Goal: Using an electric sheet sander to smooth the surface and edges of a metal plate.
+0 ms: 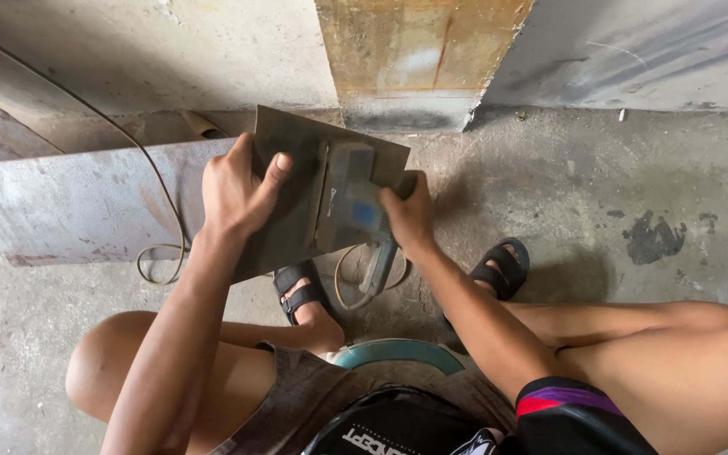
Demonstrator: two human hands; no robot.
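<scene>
**Two hands hold a sander against a metal plate**

We look down from our head at our own bare arms and knees, seated low over a concrete floor. Our left hand is clenched on the upper edge of a dark metal plate, thumb pressed to its face, holding it tilted above our feet. Our right hand grasps a grey sander that lies flat against the plate. A cord loops on the floor beside our left foot. Behind the plate a long rusty sheet leans along the wall. We wear black sandals, and a teal stool edge shows between our legs.
</scene>
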